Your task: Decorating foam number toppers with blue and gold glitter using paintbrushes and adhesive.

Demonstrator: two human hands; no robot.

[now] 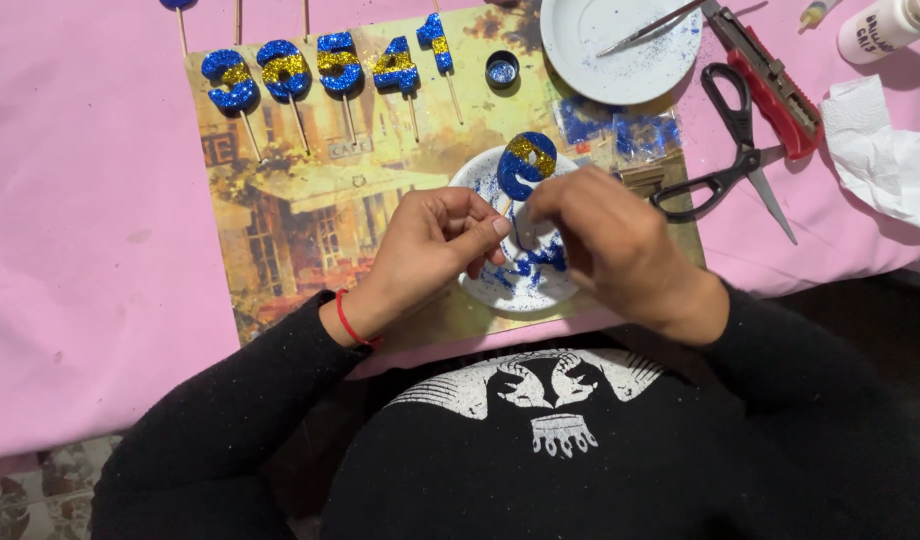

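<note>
My left hand (435, 245) pinches the thin wooden stick of a blue and gold glitter figure (526, 163), holding it over a small white plate (485, 290) dusted with blue glitter. My right hand (605, 235) is closed beside it, fingertips at the stick just under the figure; what it grips is hidden by the fingers. Both hands meet above the plate, which lies on a picture placemat (290, 220).
Several finished blue and gold glitter figures on sticks (320, 68) lie along the placemat's top. A larger white plate (620, 35) with a tool, a small glitter pot (502, 70), black scissors (725, 160), a red cutter (770, 80), a glue bottle (885, 25) and crumpled tissue (885, 160) sit on the pink cloth.
</note>
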